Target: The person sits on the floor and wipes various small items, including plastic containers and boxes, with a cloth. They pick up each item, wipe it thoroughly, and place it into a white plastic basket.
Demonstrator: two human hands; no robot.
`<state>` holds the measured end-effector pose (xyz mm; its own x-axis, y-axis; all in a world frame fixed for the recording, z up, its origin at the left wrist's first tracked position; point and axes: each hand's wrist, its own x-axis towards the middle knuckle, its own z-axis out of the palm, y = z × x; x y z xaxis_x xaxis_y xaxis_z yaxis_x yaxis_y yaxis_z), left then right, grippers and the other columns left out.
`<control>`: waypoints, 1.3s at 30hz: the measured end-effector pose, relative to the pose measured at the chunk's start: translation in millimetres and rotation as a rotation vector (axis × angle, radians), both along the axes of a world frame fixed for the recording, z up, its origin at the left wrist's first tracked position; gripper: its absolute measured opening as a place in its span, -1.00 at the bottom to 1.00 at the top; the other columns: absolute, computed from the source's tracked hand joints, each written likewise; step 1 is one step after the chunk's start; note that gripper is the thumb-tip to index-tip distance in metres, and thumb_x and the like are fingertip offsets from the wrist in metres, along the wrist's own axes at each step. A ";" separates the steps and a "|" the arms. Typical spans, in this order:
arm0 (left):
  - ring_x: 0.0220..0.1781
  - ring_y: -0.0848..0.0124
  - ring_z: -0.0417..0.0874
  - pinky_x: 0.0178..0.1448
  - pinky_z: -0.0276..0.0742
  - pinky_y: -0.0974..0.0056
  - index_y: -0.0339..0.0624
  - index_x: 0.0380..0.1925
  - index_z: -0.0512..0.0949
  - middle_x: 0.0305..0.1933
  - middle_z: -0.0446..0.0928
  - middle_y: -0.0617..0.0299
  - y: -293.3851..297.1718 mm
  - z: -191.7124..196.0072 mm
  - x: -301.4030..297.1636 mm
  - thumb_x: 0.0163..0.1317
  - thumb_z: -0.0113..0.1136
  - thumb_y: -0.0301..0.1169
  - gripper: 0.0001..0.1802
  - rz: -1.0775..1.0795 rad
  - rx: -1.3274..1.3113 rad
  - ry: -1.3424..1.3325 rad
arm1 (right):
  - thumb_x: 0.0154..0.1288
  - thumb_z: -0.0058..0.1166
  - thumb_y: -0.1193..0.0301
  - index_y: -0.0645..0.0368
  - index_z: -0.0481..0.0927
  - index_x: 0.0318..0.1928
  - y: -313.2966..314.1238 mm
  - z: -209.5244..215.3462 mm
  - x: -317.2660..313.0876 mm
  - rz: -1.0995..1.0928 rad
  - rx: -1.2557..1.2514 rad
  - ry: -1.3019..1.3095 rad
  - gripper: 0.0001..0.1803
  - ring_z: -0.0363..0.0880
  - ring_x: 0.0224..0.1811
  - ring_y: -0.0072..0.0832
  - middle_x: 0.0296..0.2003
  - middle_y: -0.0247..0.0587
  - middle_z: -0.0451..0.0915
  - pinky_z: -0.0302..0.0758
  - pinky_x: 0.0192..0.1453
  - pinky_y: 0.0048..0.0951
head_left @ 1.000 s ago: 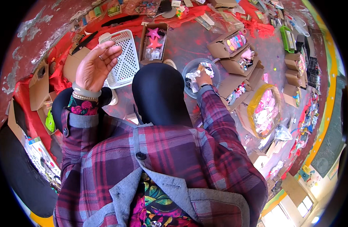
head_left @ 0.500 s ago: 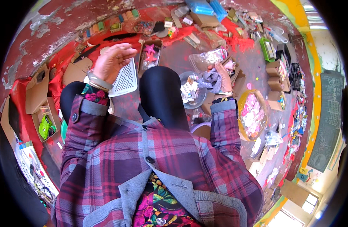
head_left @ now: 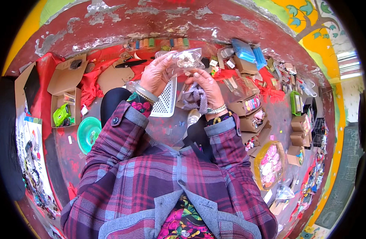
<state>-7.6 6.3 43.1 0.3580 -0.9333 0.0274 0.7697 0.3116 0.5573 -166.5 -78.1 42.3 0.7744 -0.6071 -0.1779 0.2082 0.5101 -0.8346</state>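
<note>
We see open brown cardboard boxes (head_left: 66, 85) at left and right of a crowded red surface, with little free room. Our left hand (head_left: 154, 75) and right hand (head_left: 205, 85) hold up a clear plastic bag of small pieces (head_left: 183, 60), fingers pinched on it, above a white perforated tray (head_left: 166, 101).

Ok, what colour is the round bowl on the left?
Green, a teal shade; the bowl shows best in the head view.
</note>
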 end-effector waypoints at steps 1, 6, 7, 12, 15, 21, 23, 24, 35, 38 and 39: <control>-0.09 0.38 0.54 0.01 0.46 0.24 -0.33 -0.04 0.39 -0.07 0.50 0.13 1.6 -0.8 2.1 0.25 0.00 -0.39 -0.68 0.024 0.015 0.012 | 0.19 0.08 0.32 0.21 0.39 -0.09 -2.2 3.1 0.2 -0.002 -0.008 -0.015 -0.67 0.50 -0.48 -0.63 -0.46 -0.24 0.54 0.42 -0.42 -0.67; -0.15 0.45 0.54 -0.03 0.45 0.34 -0.32 -0.12 0.48 -0.15 0.53 0.18 2.4 -9.0 8.0 0.23 0.04 -0.37 -0.71 0.100 0.148 -0.166 | 0.17 0.12 0.31 0.24 0.34 0.04 -17.9 6.9 -5.8 0.006 -0.073 0.044 -0.53 0.46 -0.52 -0.66 -0.53 -0.34 0.50 0.38 -0.46 -0.70; -0.14 0.46 0.53 -0.03 0.44 0.33 -0.33 -0.12 0.48 -0.15 0.53 0.19 1.6 -9.7 6.7 0.23 0.04 -0.37 -0.71 0.101 0.172 -0.254 | 0.17 0.11 0.32 0.26 0.39 0.01 -14.9 9.8 -4.8 0.010 -0.096 0.056 -0.57 0.46 -0.54 -0.66 -0.55 -0.33 0.50 0.37 -0.47 -0.70; -0.19 0.49 0.53 -0.07 0.44 0.36 -0.33 -0.16 0.51 -0.21 0.53 0.21 -1.0 -8.8 -3.4 0.25 0.02 -0.26 -0.67 -0.004 0.224 -0.339 | 0.19 0.08 0.36 0.29 0.56 -0.28 -14.2 0.2 -9.2 -0.107 -0.186 0.234 -0.78 0.45 -0.60 -0.66 -0.60 -0.34 0.52 0.35 -0.53 -0.68; -0.19 0.44 0.55 -0.08 0.47 0.33 -0.27 -0.21 0.48 -0.22 0.53 0.20 -5.4 -11.1 -9.5 0.29 -0.06 -0.19 -0.65 -0.017 0.226 -0.238 | 0.19 0.07 0.39 0.29 0.56 -0.42 -18.2 -2.2 -10.4 -0.195 -0.233 0.263 -0.81 0.43 -0.65 -0.65 -0.63 -0.33 0.51 0.34 -0.58 -0.63; -0.13 0.35 0.55 0.00 0.47 0.23 -0.07 -0.22 0.44 -0.18 0.52 0.21 -10.9 -18.7 -12.2 0.32 -0.14 -0.15 -0.72 -0.069 0.297 0.001 | 0.22 0.02 0.40 0.24 0.52 -0.42 -19.8 -10.4 -12.1 -0.258 -0.122 0.209 -0.84 0.44 -0.64 -0.62 -0.60 -0.32 0.51 0.38 -0.56 -0.63; -0.10 0.33 0.54 0.03 0.45 0.21 -0.08 -0.21 0.44 -0.16 0.52 0.20 -12.2 -25.9 -11.4 0.32 -0.16 -0.14 -0.70 -0.116 0.283 0.151 | 0.20 0.04 0.40 0.28 0.52 -0.44 -20.3 -12.7 -10.7 -0.280 -0.064 0.162 -0.82 0.45 -0.62 -0.61 -0.61 -0.31 0.51 0.38 -0.53 -0.63; -0.08 0.32 0.53 0.05 0.44 0.21 -0.08 -0.20 0.44 -0.15 0.52 0.20 -12.1 -29.1 -10.8 0.32 -0.17 -0.14 -0.69 -0.138 0.276 0.226 | 0.20 0.05 0.40 0.29 0.53 -0.45 -19.9 -13.6 -10.1 -0.291 -0.035 0.139 -0.81 0.45 -0.62 -0.61 -0.61 -0.30 0.52 0.38 -0.52 -0.63; -0.11 0.27 0.54 0.07 0.38 0.13 -0.13 -0.27 0.46 -0.22 0.55 0.14 -3.7 -14.9 11.3 0.32 -0.19 -0.13 -0.66 0.071 0.172 0.015 | 0.13 0.15 0.41 0.27 0.55 -0.19 -28.3 -9.0 -9.4 -0.213 -0.170 0.140 -0.75 0.45 -0.48 -0.76 -0.37 -0.31 0.59 0.36 -0.45 -0.73; -0.25 0.35 0.58 -0.12 0.50 0.25 -0.19 -0.36 0.49 -0.32 0.56 0.18 -1.1 -17.6 24.4 0.31 -0.13 -0.16 -0.66 0.148 0.258 -0.149 | 0.14 0.15 0.39 0.28 0.55 -0.18 -24.7 3.9 -8.7 -0.176 -0.105 0.134 -0.73 0.46 -0.44 -0.73 -0.36 -0.31 0.59 0.37 -0.40 -0.72; -0.27 0.37 0.58 -0.15 0.51 0.27 -0.21 -0.35 0.49 -0.32 0.56 0.19 -0.7 -19.4 22.8 0.31 -0.11 -0.15 -0.65 0.130 0.310 -0.228 | 0.16 0.14 0.38 0.28 0.54 -0.17 -20.3 8.4 -6.4 -0.131 -0.153 0.147 -0.73 0.48 -0.41 -0.70 -0.35 -0.29 0.59 0.38 -0.34 -0.70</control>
<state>15.2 5.5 23.7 0.4908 -0.8572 -0.1563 0.5809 0.1882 0.7919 -172.9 -98.4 50.8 0.6602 -0.7289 -0.1811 0.1351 0.3525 -0.9260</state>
